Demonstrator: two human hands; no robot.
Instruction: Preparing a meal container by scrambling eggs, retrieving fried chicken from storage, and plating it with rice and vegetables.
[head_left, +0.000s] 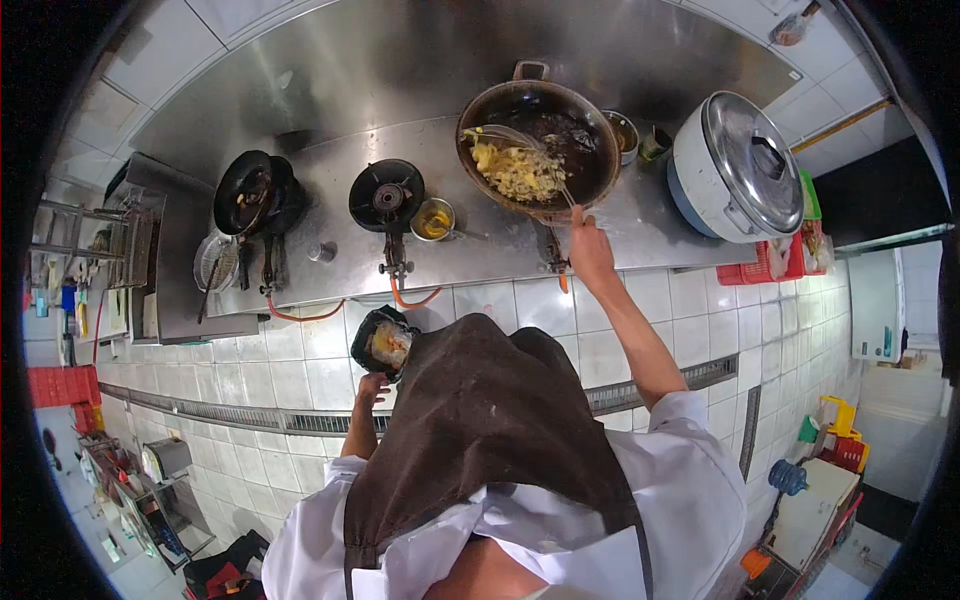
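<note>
My right hand (590, 251) grips the thin handle of a metal skimmer (501, 133), whose head lies in a large two-handled wok (596, 180). Yellow and pale chopped food (519, 172) sits in and around the skimmer, on the wok's left side; dark oil or residue coats the rest. Down by my left side, my left hand (373, 388) has its fingers apart and nothing visible in it. Just beyond those fingers is a black-lined bin (386, 341) with scraps and a clear plastic bag inside; whether they touch it I cannot tell.
On the steel counter (322, 195) stand an empty gas burner (388, 196), a small saucepan of yellow liquid (433, 219), and black pans (244, 193) at left. A large lidded rice cooker (739, 169) stands right of the wok. Orange gas hoses (416, 300) hang at the counter's front edge.
</note>
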